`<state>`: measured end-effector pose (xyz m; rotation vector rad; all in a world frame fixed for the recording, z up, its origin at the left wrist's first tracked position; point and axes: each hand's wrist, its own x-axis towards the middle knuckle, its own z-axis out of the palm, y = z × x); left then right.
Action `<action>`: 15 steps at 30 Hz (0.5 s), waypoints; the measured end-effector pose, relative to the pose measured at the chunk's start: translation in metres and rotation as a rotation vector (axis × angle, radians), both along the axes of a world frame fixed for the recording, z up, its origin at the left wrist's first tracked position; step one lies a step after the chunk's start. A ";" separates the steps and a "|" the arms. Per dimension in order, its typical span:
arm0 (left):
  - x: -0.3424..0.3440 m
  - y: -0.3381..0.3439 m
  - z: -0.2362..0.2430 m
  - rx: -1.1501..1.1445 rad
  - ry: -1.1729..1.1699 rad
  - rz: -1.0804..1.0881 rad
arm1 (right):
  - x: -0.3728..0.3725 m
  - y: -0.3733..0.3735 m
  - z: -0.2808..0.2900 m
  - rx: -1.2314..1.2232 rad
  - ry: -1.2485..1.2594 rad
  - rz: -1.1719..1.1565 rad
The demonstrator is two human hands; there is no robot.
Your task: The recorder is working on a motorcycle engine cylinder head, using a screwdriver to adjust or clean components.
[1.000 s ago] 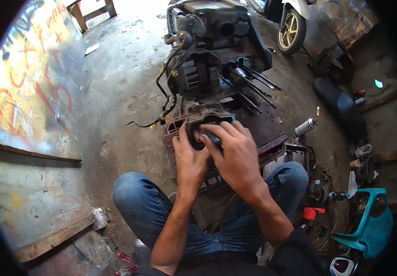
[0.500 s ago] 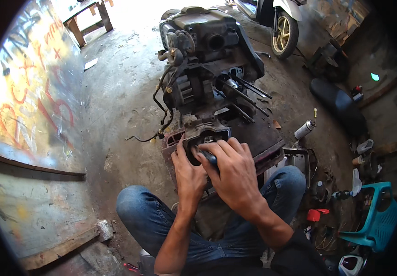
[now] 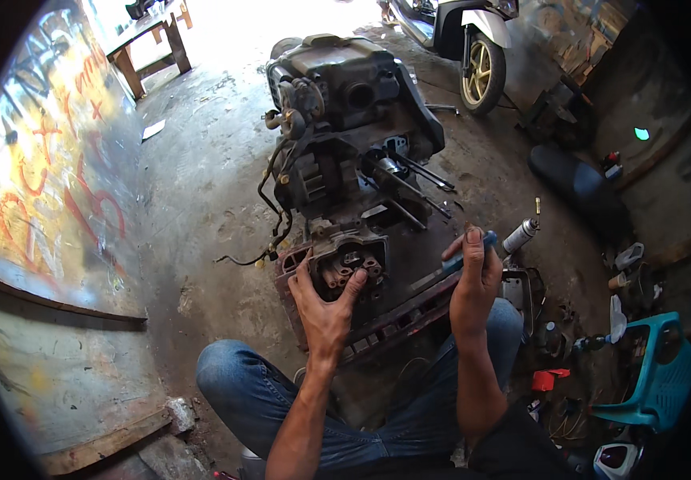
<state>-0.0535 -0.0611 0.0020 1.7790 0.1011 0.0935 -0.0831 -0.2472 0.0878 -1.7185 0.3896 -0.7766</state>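
My left hand [image 3: 325, 316] grips a cylinder head [image 3: 373, 246], fingers along its left side and thumb across its open face. Dark, grimy valve parts show inside the cavity. To the right, my right hand [image 3: 473, 280] is closed around a blue-handled tool [image 3: 454, 260] with a thin greyish shaft or blade pointing down and left, apart from the cylinder head. Whether it is a screwdriver or a scraper I cannot tell. Just beyond the cylinder head stands a greasy scooter engine [image 3: 337, 104], with several long studs [image 3: 413, 196] sticking out around its piston.
The cylinder head rests on a worn reddish crate-like stand [image 3: 393, 324] before my knees. A spray can [image 3: 519, 238] stands on the right, near a black seat [image 3: 573, 184]. A teal plastic stool [image 3: 649, 368] lies at lower right. A scooter [image 3: 481, 64] is parked behind.
My right hand has lifted away from the cylinder head to the right, carrying the blue-handled tool. The left hand stays on the cylinder head, its thumb now across the face. The view has shifted slightly.
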 end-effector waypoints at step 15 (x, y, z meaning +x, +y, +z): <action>-0.021 0.005 0.027 0.162 -0.106 -0.022 | -0.012 0.014 -0.056 0.111 0.325 0.149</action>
